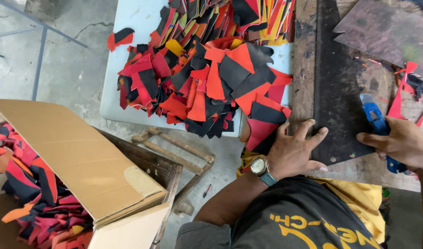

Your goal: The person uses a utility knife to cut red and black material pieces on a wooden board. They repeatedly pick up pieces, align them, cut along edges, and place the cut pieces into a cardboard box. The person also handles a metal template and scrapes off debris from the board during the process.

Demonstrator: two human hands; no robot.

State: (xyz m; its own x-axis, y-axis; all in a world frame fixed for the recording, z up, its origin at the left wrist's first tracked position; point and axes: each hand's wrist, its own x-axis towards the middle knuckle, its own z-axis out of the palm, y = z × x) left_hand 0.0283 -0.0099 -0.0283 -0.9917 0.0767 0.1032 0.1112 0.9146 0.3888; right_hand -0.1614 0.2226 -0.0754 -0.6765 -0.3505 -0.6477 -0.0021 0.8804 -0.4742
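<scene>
Mid-cut, by the look of it: left hand (294,150) spread flat, fingers splayed and clasping nothing, pressing down a dark sheet of material (340,106) on the worn wooden counter (382,168). Right hand (400,143) clenched round a blue utility knife (375,119), blade end pointing away from the body and resting at the sheet's right edge. Judged as the slicing step, with the sheet pinned and the knife set to it. Next stroke likely called for firm downward pressure from the flat palm and a steady pull of the blade along the edge, well apart from the splayed fingers. Just left of the pinned sheet, a big heap of red, black and orange offcuts (207,78) piled on a pale tabletop (128,60), some spilling to the wrist. Further sheet (387,32) and red slivers (403,87) lying at the far right, near the knife's path. Lower left, an open cardboard box (82,161) stuffed with more scraps, beside a wooden stool frame (174,157) on the concrete floor (63,60). Wristwatch (260,167) on the left arm.
</scene>
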